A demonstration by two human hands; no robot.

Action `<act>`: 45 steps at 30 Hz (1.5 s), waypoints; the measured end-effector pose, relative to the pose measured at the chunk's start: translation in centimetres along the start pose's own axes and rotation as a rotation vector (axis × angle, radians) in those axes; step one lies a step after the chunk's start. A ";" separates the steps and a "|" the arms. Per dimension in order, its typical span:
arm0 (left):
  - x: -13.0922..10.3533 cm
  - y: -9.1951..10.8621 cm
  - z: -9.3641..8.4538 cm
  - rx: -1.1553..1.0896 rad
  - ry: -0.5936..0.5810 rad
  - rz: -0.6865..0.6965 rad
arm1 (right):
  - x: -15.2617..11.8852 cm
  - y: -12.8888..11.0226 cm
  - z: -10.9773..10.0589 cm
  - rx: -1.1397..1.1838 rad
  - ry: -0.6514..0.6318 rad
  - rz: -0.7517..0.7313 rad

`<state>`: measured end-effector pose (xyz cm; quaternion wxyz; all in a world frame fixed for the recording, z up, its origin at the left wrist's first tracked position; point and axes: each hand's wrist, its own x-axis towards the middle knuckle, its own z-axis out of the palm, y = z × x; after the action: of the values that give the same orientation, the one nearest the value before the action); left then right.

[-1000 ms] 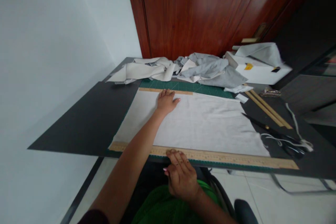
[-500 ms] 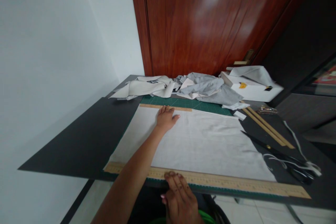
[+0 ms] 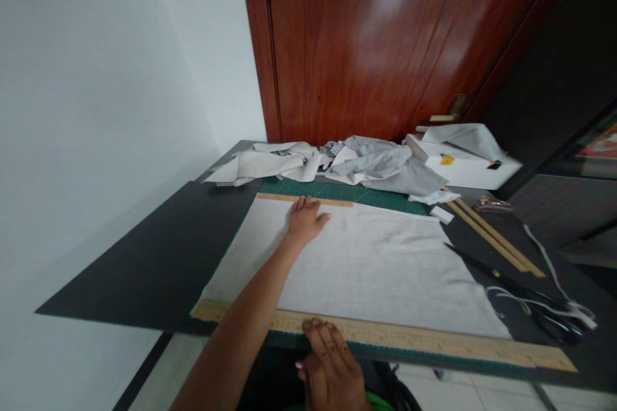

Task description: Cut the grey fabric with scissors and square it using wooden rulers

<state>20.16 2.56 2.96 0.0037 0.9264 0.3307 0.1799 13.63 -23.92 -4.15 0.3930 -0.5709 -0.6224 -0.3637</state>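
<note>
A pale cloth [image 3: 376,263] lies spread over a green cutting mat [image 3: 337,191]. My left hand [image 3: 307,219] rests flat at the cloth's far edge, its fingertips on a short wooden ruler [image 3: 274,198] and its thumb spread to the right. Along the near edge of the cloth runs a long wooden ruler [image 3: 424,340]. My right hand [image 3: 332,363] has its fingertips on that ruler near its middle, fingers close together; whether something is under the palm is hidden.
Crumpled grey and cream cloths [image 3: 385,160] lie at the back beside a white box [image 3: 467,164]. On the right are two wooden strips [image 3: 491,237], black scissors [image 3: 496,274], a white cord [image 3: 544,253] and a small white piece [image 3: 441,215]. A wall borders the left.
The whole view has shifted very slightly. Both hands stay on their rulers, and the cloth has not visibly moved.
</note>
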 end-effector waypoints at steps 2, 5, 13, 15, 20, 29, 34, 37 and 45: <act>0.0 -0.1 0.1 -0.002 0.005 -0.001 | 0.0 0.0 0.0 0.011 0.002 -0.006; 0.1 -0.2 0.1 -0.005 0.013 -0.002 | 0.1 0.0 -0.2 0.017 0.001 0.004; 0.1 -0.4 0.5 0.006 0.031 -0.068 | 0.0 0.0 -0.3 0.022 -0.030 0.012; 0.1 -0.4 0.6 0.010 0.027 -0.084 | -0.1 0.0 -0.3 0.019 -0.043 0.013; 0.1 -0.4 0.6 0.014 0.028 -0.115 | -0.3 -0.1 -0.3 0.022 -0.040 0.019; 0.1 -0.5 -0.2 0.010 0.005 -0.117 | -0.4 -0.1 -0.3 0.038 -0.055 0.020; 0.1 -0.4 -0.6 0.022 0.003 -0.130 | -0.6 -0.1 -0.3 0.038 -0.059 0.023; 0.2 -0.4 -0.6 0.024 -0.002 -0.138 | -0.8 -0.1 -0.4 0.037 -0.072 0.016; 0.3 -0.7 0.0 0.016 -0.004 -0.129 | -0.7 0.0 -0.5 0.047 -0.085 0.013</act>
<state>19.92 3.29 3.02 0.0084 0.9035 0.3914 0.1747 13.72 -24.72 -4.58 0.3818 -0.5803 -0.6432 -0.3220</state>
